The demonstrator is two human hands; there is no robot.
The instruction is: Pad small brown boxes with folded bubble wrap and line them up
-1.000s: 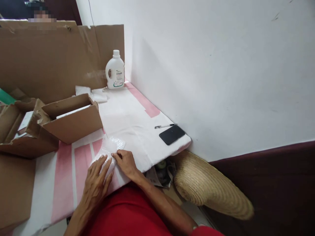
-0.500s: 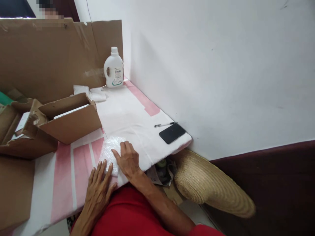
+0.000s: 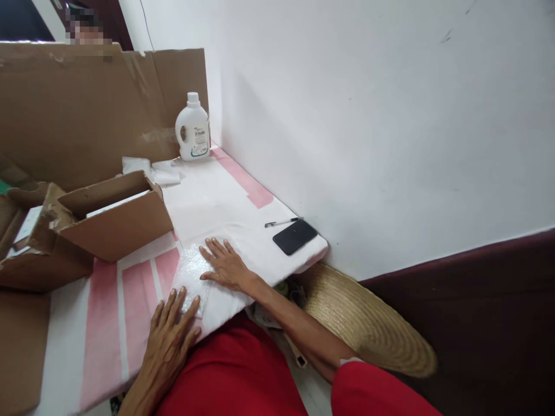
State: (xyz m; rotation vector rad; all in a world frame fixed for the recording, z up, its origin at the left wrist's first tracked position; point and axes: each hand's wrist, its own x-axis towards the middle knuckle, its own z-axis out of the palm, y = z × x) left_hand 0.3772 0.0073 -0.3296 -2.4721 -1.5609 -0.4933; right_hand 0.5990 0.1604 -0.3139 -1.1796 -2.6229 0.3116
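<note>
A sheet of clear bubble wrap [image 3: 191,268] lies flat near the front edge of the cloth-covered table [image 3: 104,329]. My left hand [image 3: 171,329] rests with fingers spread, its fingertips on the wrap's lower part. Over the wrap's right edge lies my right hand [image 3: 228,267], open, fingers stretched out and thumb apart. Neither hand grips anything. Part of the wrap's edge is hidden under the fingers.
Open cardboard boxes [image 3: 117,225] with white items inside stand at left. A tall cardboard panel [image 3: 87,110] backs the table, with a white bottle [image 3: 193,130] before it. A phone [image 3: 295,236] and pen [image 3: 281,223] lie right. A straw hat [image 3: 364,318] sits below the table edge.
My right hand has gone from bent fingers to spread, flat ones at the wrap's right side. My left hand stays on the wrap. The whole view has shifted slightly.
</note>
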